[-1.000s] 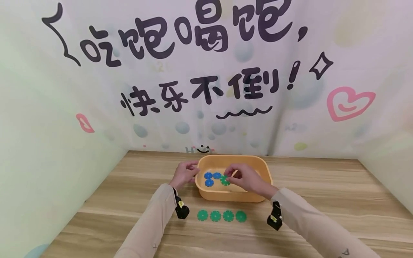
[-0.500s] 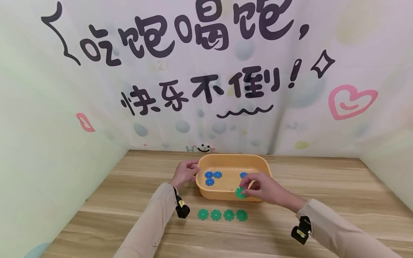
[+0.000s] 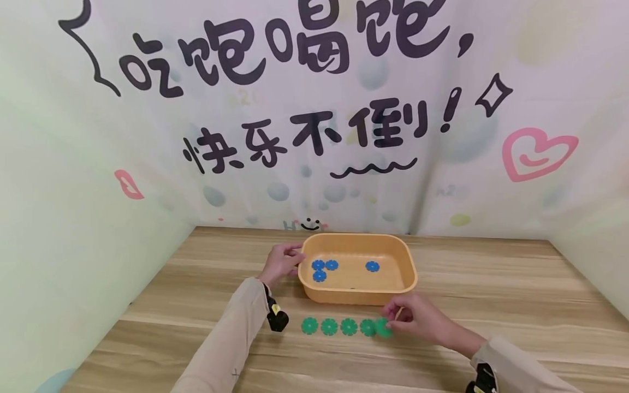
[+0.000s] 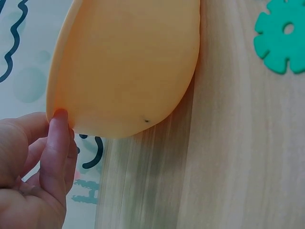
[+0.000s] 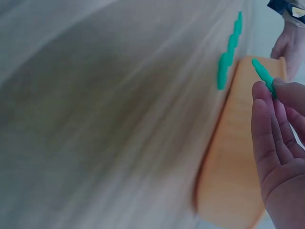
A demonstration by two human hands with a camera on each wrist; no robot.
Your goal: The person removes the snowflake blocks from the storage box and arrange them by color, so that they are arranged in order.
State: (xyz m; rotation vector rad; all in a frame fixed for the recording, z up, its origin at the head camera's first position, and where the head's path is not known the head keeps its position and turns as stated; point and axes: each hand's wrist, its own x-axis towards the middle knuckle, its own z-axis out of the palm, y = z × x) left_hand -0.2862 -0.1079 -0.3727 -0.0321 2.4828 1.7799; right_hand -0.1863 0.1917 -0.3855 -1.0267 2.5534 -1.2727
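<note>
Right hand [image 3: 417, 322] pinched a fifth green flower-shaped plastic disc [image 3: 384, 327], held tilted just off the right end of the row of four green discs [image 3: 339, 326], in front of the shallow orange plastic tub [image 3: 408, 267]. Row ran left-right along the tub's front wall, so right hand clearly nearer. Left hand [image 3: 280, 265] gripped the tub's left rim with curled fingers. Counted four blue discs [image 3: 324, 268] inside the tub.

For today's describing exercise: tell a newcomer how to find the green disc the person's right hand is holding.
Start at the orange tub in the middle of the wooden table. In front of it lies a row of four green discs. The one you want, the green disc, sits at that row's right end; unlike the others, it is pinched in the right hand.
</note>
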